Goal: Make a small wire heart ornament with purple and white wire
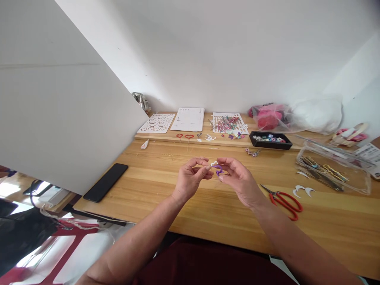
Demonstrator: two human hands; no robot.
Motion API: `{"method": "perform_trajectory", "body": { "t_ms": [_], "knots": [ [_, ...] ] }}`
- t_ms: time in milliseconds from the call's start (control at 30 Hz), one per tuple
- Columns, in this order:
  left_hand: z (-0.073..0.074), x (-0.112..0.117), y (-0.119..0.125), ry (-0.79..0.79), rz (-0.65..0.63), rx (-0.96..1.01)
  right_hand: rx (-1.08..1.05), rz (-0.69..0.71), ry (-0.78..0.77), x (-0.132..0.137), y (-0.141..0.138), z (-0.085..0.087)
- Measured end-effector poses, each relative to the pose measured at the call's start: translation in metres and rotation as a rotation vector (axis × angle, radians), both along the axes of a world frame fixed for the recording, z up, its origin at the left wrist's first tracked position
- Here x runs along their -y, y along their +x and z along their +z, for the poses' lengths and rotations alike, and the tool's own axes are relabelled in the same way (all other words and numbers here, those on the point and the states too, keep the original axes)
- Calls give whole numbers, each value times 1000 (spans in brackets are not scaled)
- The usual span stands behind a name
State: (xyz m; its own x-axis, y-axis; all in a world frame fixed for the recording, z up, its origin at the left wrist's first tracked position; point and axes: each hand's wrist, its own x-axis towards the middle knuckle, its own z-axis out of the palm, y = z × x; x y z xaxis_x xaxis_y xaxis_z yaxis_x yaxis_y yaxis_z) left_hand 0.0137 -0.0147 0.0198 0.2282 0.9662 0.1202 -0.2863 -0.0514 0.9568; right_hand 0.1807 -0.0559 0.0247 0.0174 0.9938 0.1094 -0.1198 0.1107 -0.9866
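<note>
Above the middle of the wooden table, my left hand (192, 174) pinches a small white curved piece (214, 163) between thumb and fingertips. A purple strand (219, 170), which looks like thread, runs from that piece to my right hand (237, 176). The right thumb and fingers are closed on the strand, with a loose purple bunch hanging near the thumb. How far the strand is wound on the white piece is too small to tell. Red-handled scissors (284, 202) lie on the table to the right of my right hand. White crescent pieces (303, 190) lie beyond them.
A black phone (106, 183) lies at the left. A small white glue bottle (145, 144) and red heart shapes (189, 137) are farther back. On the back ledge sit paper sheets (187, 119) and a black bead tray (270, 145). A clear plastic box (334, 168) stands at the right.
</note>
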Motion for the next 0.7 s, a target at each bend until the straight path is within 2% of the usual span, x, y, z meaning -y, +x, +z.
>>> {"method": "perform_trajectory", "body": {
  "t_ms": [167, 333, 500, 700],
  "knots": [
    [-2, -4, 6, -15, -27, 2, -142, 107, 44, 3, -7, 4],
    [-5, -7, 12, -17, -70, 7, -251, 54, -72, -1, -13, 4],
    [-9, -12, 16, -23, -74, -56, -274, -32, -156, -9, -14, -2],
    [-15, -20, 19, -34, -84, -86, -311, -34, -215, -15, -14, -10]
  ]
}}
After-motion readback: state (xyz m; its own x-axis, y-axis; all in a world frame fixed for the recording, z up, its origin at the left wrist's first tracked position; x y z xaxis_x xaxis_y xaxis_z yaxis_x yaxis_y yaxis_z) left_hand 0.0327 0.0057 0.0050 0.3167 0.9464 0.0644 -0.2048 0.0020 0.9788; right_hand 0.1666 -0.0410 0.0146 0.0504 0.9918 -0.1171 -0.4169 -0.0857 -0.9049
